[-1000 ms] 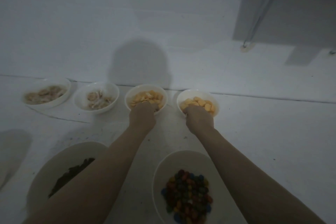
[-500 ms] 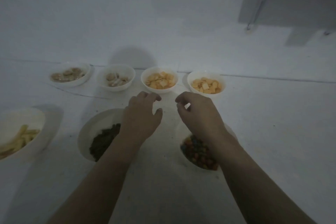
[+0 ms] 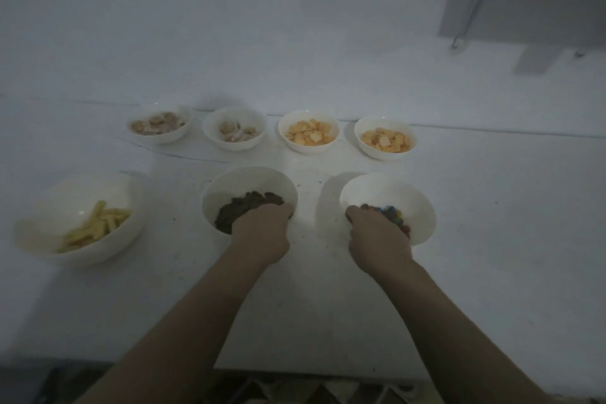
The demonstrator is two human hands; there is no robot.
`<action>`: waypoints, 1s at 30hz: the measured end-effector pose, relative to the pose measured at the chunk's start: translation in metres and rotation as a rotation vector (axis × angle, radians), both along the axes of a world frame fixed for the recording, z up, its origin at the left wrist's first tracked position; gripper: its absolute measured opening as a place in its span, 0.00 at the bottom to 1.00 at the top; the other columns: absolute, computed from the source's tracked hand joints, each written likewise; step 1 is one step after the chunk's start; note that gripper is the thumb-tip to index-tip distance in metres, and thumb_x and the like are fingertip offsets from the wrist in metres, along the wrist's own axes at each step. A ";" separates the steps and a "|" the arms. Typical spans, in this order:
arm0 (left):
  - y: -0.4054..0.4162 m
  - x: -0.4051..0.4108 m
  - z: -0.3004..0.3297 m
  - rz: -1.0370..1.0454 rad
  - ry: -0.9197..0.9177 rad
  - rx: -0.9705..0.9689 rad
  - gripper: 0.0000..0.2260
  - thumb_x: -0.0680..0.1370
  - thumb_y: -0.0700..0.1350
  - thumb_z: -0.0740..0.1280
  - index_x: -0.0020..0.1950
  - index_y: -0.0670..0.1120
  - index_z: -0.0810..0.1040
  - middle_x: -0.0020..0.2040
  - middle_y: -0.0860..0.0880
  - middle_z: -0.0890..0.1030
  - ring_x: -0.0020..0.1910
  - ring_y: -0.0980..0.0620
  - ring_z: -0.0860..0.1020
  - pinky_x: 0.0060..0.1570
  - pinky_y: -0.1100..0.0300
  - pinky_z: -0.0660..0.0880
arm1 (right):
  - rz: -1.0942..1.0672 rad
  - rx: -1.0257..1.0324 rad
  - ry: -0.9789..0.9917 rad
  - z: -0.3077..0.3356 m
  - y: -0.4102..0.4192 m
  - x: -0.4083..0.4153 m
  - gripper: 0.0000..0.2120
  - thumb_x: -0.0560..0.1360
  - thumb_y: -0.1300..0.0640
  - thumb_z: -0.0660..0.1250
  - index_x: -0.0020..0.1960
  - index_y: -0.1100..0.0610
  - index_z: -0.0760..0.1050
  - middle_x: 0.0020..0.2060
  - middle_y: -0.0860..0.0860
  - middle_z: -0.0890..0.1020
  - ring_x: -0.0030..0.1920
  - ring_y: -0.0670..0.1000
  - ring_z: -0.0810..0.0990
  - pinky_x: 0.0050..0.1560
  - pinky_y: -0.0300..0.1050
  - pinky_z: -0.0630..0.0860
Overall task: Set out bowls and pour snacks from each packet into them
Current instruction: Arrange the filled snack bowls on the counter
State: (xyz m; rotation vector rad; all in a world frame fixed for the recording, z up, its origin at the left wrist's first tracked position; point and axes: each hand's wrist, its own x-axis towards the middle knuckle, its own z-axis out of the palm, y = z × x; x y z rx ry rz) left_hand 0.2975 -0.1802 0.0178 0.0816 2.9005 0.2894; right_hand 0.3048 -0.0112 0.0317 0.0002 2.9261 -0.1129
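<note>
Dim light blurs everything. The left hand (image 3: 262, 233) grasps the near rim of the dark-snack bowl (image 3: 229, 184) at centre frame; the right hand (image 3: 378, 239) grips the candy bowl (image 3: 416, 203) beside it, fingers hidden over the rim. Four small bowls (image 3: 308, 141) line up behind, with bare white table (image 3: 508, 223) at right.

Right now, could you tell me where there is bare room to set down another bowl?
Bare table lies right of the candy bowl and the right cracker bowl. The back row is tightly packed, and both hands occupy the front bowls.
</note>
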 end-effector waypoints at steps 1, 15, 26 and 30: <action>-0.002 -0.007 -0.002 0.002 0.043 0.027 0.18 0.78 0.39 0.60 0.68 0.50 0.71 0.64 0.48 0.75 0.61 0.44 0.75 0.55 0.51 0.75 | 0.007 0.006 0.023 -0.004 0.001 -0.004 0.19 0.78 0.67 0.57 0.66 0.54 0.68 0.62 0.52 0.75 0.60 0.56 0.76 0.48 0.50 0.73; -0.004 -0.059 -0.025 0.008 0.298 0.111 0.12 0.77 0.42 0.62 0.59 0.50 0.77 0.55 0.49 0.79 0.53 0.45 0.77 0.50 0.51 0.75 | 0.136 -0.063 0.159 -0.016 0.003 -0.055 0.22 0.79 0.62 0.59 0.73 0.55 0.64 0.68 0.54 0.72 0.69 0.58 0.69 0.66 0.56 0.67; -0.091 0.027 0.003 0.485 0.647 0.173 0.15 0.76 0.49 0.65 0.62 0.49 0.76 0.59 0.47 0.76 0.58 0.43 0.72 0.53 0.48 0.73 | 0.560 -0.519 0.189 0.015 -0.110 -0.037 0.17 0.79 0.54 0.61 0.67 0.53 0.71 0.61 0.53 0.76 0.61 0.56 0.75 0.61 0.57 0.73; -0.141 0.047 0.007 0.665 0.479 0.082 0.20 0.77 0.52 0.66 0.67 0.48 0.72 0.65 0.44 0.72 0.65 0.40 0.67 0.58 0.46 0.70 | 0.589 -0.519 0.150 0.011 -0.144 -0.039 0.17 0.80 0.53 0.61 0.68 0.52 0.70 0.62 0.54 0.74 0.62 0.56 0.73 0.61 0.57 0.73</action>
